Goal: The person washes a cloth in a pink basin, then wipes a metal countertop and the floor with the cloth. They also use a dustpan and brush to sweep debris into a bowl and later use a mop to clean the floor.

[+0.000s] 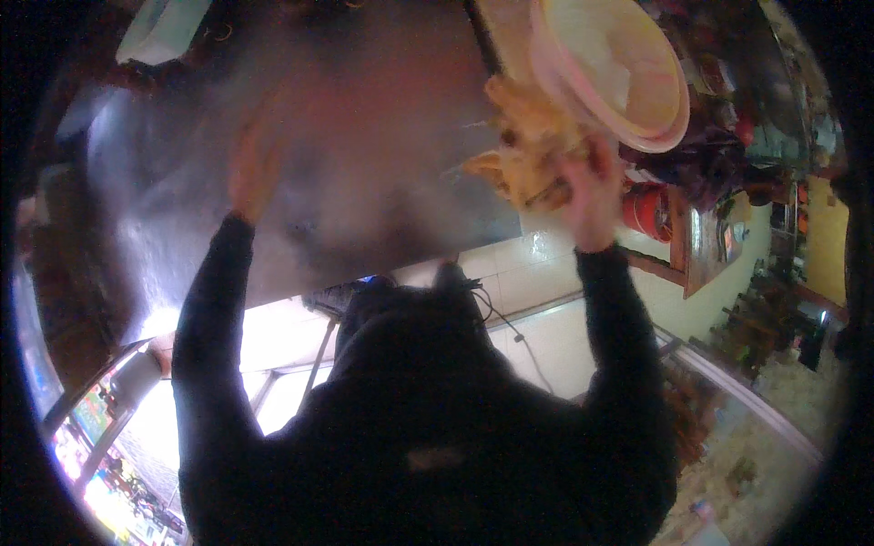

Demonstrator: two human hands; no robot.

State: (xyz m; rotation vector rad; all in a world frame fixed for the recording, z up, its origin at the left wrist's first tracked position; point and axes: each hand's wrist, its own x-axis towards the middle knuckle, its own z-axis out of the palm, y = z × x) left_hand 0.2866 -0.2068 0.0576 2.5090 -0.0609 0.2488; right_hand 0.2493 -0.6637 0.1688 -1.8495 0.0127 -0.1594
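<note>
My right hand [590, 184], blurred, grips an irregular clump of yellow-orange pieces, perhaps food [529, 136]; what they are exactly I cannot make out. Just above that hand is the rim of a pale pinkish tub [608, 61], with a whitish inside. My left hand [256, 167] is over the left part of a grey metal tabletop [177, 205]. Its fingers fade into a hazy blur, so whether they hold anything is hidden. The same reddish-grey haze covers the middle of the tabletop.
A white box-like container [164, 31] is at the upper left. On the right are a red bucket [647, 210] and a wooden frame [679, 239]. A dark cable [519, 338] hangs past the table's near edge, above a pale tiled floor [539, 273].
</note>
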